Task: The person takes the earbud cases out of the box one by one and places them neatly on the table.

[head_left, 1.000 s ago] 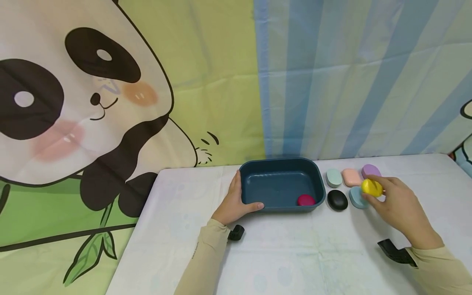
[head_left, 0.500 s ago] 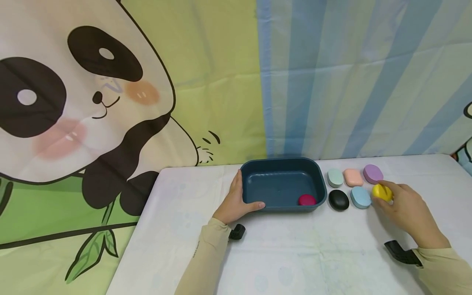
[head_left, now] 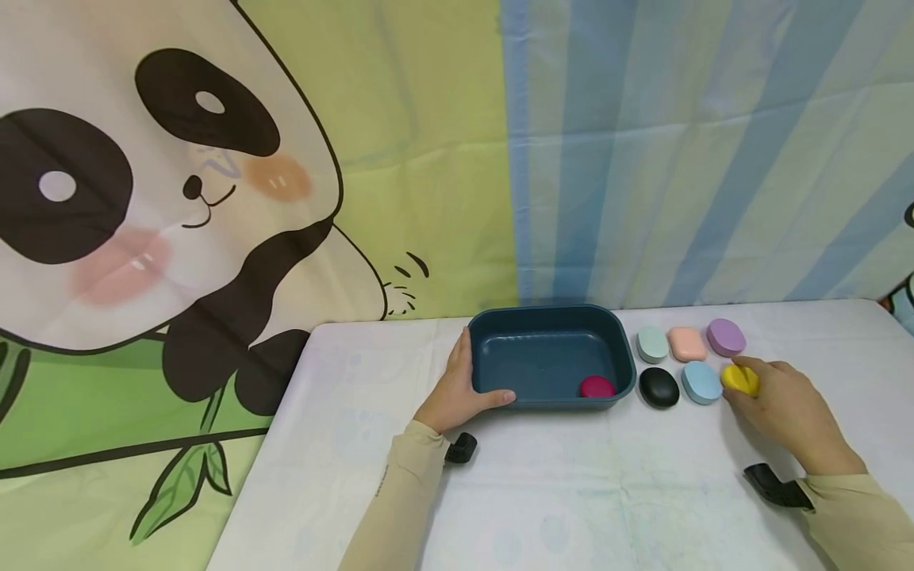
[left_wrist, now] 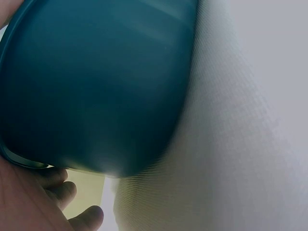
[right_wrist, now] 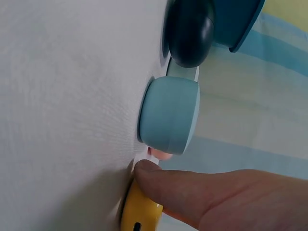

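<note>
My left hand (head_left: 457, 388) holds the left end of a dark blue rectangular basin (head_left: 550, 403), thumb along its front rim and fingers round its left side. The left wrist view shows the basin's outer wall (left_wrist: 101, 91) up close, fingertips beyond its end. Inside lies a small crimson rounded piece (head_left: 597, 387). My right hand (head_left: 789, 404) pinches a small yellow rounded piece (head_left: 739, 381) between thumb and fingers, low at the tabletop. In the right wrist view its shiny yellow side, with a dark slot, shows below the thumb (right_wrist: 168, 185).
Between basin and right hand sit a black oval piece (head_left: 658, 388), a light blue round one (head_left: 701, 383), a mint one (head_left: 652, 345), a peach squarish one (head_left: 688, 344) and a purple one (head_left: 725, 337). A printed curtain (head_left: 685, 159) hangs behind the white-covered table (head_left: 543, 484).
My right hand has moved right and down with the yellow piece, from over the light blue piece to the tabletop beside it. The left hand keeps its hold on the basin.
</note>
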Action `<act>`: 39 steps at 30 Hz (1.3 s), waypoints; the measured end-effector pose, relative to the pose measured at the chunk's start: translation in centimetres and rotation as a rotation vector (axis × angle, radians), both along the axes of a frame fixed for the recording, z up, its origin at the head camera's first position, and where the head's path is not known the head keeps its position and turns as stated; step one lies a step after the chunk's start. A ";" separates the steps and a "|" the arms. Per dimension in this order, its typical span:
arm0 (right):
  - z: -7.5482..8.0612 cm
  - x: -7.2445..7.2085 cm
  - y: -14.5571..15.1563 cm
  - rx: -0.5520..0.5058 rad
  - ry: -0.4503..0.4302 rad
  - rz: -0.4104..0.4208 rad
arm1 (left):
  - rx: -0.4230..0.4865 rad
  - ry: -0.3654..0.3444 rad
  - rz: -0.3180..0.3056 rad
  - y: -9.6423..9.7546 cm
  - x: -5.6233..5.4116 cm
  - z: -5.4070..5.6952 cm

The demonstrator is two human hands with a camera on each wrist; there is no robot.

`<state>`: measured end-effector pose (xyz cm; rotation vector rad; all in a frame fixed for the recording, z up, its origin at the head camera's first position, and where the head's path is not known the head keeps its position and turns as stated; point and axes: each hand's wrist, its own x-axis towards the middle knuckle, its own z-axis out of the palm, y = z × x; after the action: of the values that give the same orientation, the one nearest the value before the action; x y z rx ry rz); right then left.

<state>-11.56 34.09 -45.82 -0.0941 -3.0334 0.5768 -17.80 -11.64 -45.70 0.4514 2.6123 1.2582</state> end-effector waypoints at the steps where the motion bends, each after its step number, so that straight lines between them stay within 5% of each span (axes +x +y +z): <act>1: 0.0 0.0 0.0 0.003 -0.008 -0.002 | -0.003 0.002 0.000 0.0 0.0 0.0; 11: 1.2 0.4 -0.7 0.013 -0.005 -0.033 | -0.009 -0.005 -0.003 0.0 0.0 0.1; 34: 5.9 -0.1 -7.3 -0.080 0.333 0.190 | -0.005 -0.007 -0.004 -0.1 0.0 -0.1; 39: 6.6 -0.5 -8.9 -0.097 0.336 0.225 | 0.005 -0.002 -0.009 -0.1 0.1 -0.1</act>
<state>-12.01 25.24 -39.26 0.3117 -2.7054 0.6772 -17.74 -11.77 -45.76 0.4623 2.6026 1.2619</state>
